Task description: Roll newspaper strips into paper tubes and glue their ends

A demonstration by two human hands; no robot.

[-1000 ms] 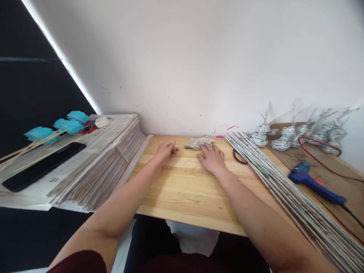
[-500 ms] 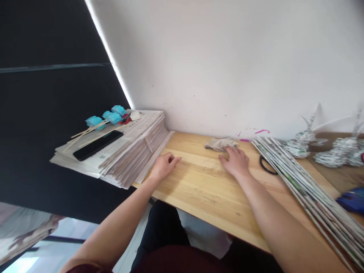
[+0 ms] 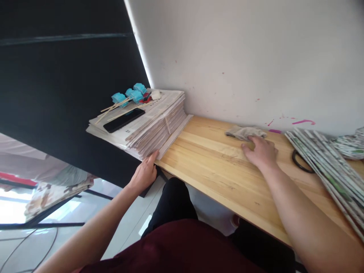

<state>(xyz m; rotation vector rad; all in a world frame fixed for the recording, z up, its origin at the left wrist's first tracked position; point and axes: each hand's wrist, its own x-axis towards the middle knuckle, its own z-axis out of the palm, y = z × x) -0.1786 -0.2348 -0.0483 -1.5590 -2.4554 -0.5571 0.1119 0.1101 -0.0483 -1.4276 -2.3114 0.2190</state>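
My left hand (image 3: pixel 144 172) is at the front corner of a thick stack of newspapers (image 3: pixel 162 127), its fingers stretched out by the lowest sheets and the table edge; it holds nothing I can see. Over the wooden table (image 3: pixel 204 151), my right hand (image 3: pixel 261 151) has its fingers apart and the fingertips at the near edge of a crumpled beige cloth (image 3: pixel 244 132). A black phone (image 3: pixel 124 120), thin wooden sticks (image 3: pixel 109 110) and several light blue pieces (image 3: pixel 136 94) lie on top of the stack.
Long rolled newspaper sticks (image 3: pixel 330 170) lie along the table's right side, beside a black ring-shaped object (image 3: pixel 300 163). A woven paper piece (image 3: pixel 351 146) sits behind them. The white wall (image 3: pixel 241 57) bounds the back, a black panel (image 3: pixel 65 83) the left.
The view has swung left and down. My left hand has moved from above the table to the stack's front corner, and its fingers have straightened. My right hand remains by the cloth.
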